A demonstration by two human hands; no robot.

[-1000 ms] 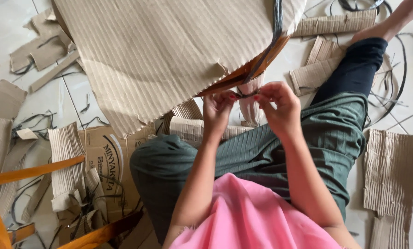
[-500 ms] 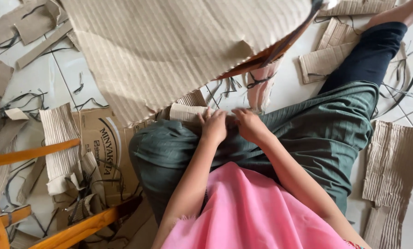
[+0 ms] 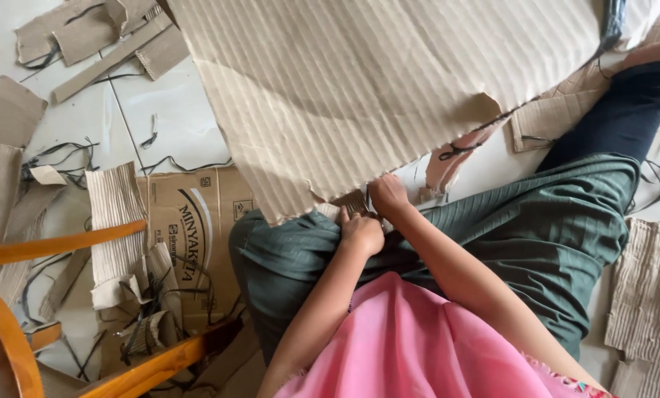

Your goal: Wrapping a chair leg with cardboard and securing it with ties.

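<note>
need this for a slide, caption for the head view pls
Seated on a tiled floor amid cardboard scraps, both hands, left hand and right hand, meet at a large corrugated sheet.

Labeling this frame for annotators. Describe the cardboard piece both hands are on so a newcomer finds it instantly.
Start at the big corrugated sheet filling the top of the view and follow its torn lower edge down to the green-trousered lap. There the left hand and right hand meet on a small cardboard strip. Unlike the scraps scattered on the tiles, it lies on the lap, partly tucked under the sheet.
</note>
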